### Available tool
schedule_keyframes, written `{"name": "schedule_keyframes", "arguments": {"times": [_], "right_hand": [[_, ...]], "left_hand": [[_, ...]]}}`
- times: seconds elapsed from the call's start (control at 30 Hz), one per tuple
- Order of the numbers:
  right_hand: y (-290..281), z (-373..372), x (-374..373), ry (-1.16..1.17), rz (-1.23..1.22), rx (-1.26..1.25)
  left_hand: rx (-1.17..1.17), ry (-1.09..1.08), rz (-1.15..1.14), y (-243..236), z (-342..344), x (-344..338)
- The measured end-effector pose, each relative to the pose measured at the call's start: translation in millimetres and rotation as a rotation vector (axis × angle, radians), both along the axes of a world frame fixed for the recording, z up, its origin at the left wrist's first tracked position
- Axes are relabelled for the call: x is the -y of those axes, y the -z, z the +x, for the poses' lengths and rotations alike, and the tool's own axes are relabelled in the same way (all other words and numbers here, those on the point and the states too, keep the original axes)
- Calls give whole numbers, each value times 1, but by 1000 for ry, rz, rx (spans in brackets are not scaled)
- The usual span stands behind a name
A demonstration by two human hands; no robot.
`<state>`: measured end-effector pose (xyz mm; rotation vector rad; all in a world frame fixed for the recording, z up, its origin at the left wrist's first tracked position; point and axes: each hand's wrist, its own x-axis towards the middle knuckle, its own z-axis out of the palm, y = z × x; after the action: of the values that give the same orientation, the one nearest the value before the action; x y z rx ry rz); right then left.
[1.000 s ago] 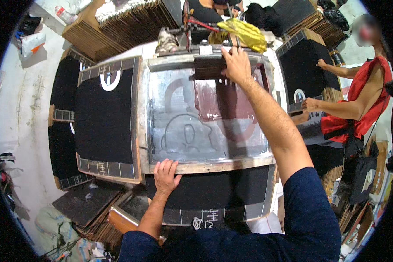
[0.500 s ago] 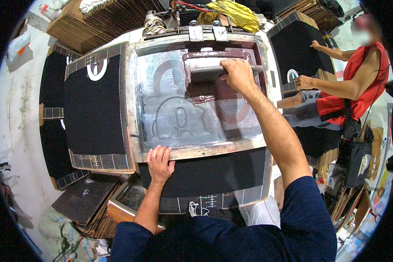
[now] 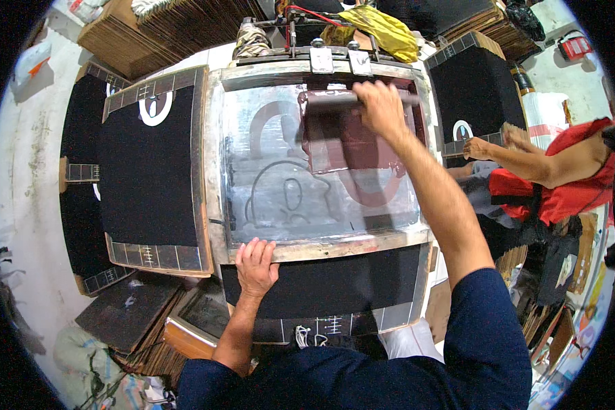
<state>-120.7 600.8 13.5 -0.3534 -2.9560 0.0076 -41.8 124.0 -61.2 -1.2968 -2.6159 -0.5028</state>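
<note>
Head view: the right hand (image 3: 381, 109) is blurred and covers part of a squeegee (image 3: 329, 100), whose blade edge is hard to make out. Its fingers are closed around the bar, which juts out on both sides of them near the far end of a worn wooden frame (image 3: 214, 164). The left hand (image 3: 257, 266) lies with fingers loosely extended over the frame's near rail. Inside, smooth greyish mesh (image 3: 242, 171) bears curved outlines; a glossy maroon ink patch (image 3: 328, 156), ragged-edged, spreads below the squeegee, partly in the forearm's shadow. The frame hides much of the matte black fabric (image 3: 335, 277) beneath. At right, the fisheye rim cuts off a co-worker in red (image 3: 577, 181).
</note>
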Motion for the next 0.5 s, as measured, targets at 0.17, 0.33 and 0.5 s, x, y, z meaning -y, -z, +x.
{"name": "schedule_keyframes", "arguments": {"times": [0.17,0.33,0.5], "right_hand": [[0,-37,-15,55,4,-42],[18,27,42,71,134,-280],[5,7,13,-7,58,-241]], "left_hand": [[-4,-12,-28,2,1,2],[-1,1,-51,1,0,4],[-19,17,-20,2,0,2]]}}
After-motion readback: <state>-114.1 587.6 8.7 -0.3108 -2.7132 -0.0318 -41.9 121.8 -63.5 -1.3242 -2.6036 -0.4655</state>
